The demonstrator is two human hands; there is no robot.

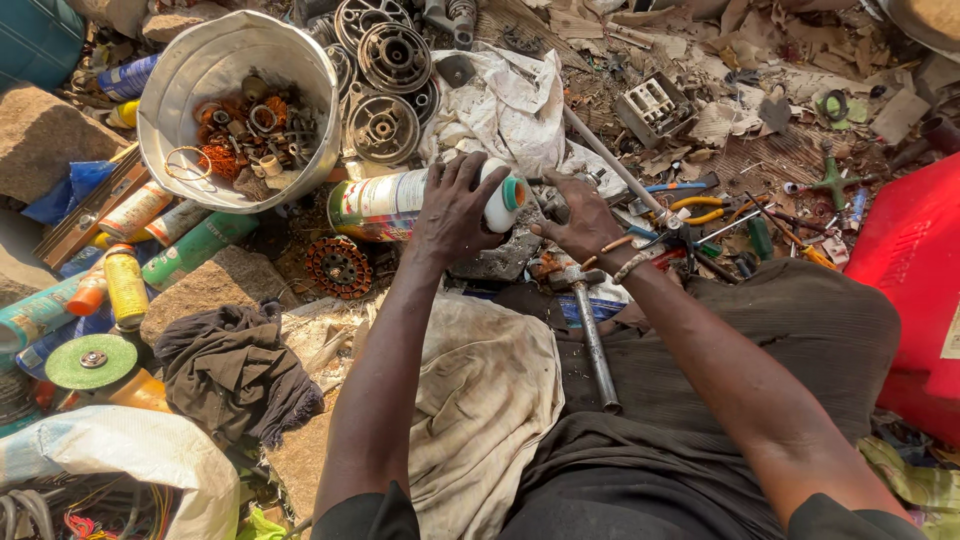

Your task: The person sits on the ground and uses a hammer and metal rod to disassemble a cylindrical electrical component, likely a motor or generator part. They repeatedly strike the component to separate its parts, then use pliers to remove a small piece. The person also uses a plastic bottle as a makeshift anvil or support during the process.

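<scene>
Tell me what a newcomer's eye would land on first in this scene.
First the left hand at the centre, gripping a spray can that lies on its side, with the right hand beside it on small metal parts. Next, the big white bucket at upper left, full of rusty rings and copper windings. A hammer lies across the lap, and a red container fills the right edge.

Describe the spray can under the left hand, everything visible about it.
The spray can is a metal cylinder lying on its side, its printed wrap green, white and red. A white shoulder with a teal cap points right, toward the right hand. The left hand lies over its upper half, fingers curled across the white end. It rests among scrap, beside the pale bucket and above a copper-wound stator. Whether it is dented cannot be told.
</scene>
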